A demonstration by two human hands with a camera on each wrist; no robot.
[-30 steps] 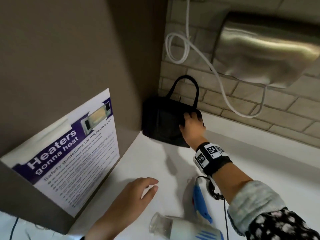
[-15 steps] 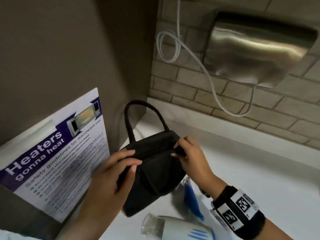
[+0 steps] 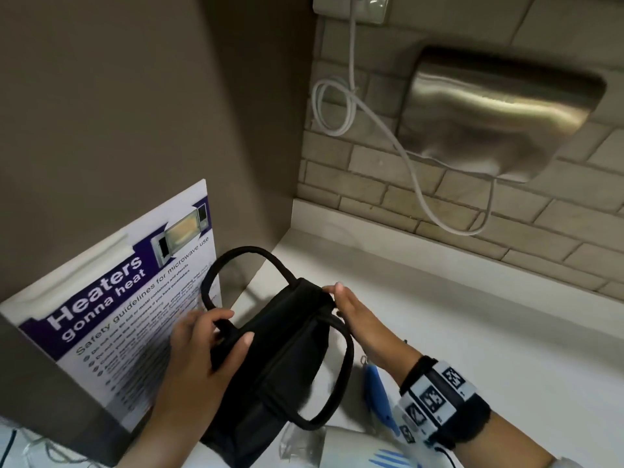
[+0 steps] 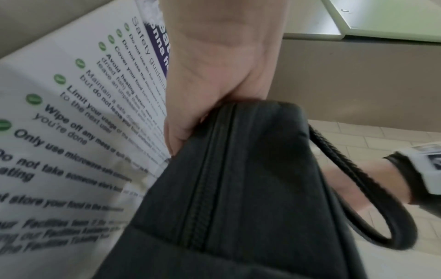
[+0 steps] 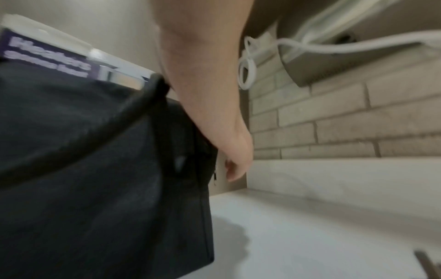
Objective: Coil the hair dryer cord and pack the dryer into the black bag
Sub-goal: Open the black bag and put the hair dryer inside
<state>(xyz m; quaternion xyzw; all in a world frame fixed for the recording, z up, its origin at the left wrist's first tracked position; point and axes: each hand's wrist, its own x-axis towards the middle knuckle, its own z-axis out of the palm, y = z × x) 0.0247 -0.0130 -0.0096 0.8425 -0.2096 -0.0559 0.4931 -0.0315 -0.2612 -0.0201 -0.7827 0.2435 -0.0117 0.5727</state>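
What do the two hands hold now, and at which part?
Both hold the black bag: the left hand grips one end of its top, the right hand pinches the opposite end.

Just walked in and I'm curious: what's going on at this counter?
A person holds a black bag above the counter with both hands: the left hand grips one end, the right hand pinches the other. The zip looks closed. The hair dryer lies on the counter below, not yet packed.
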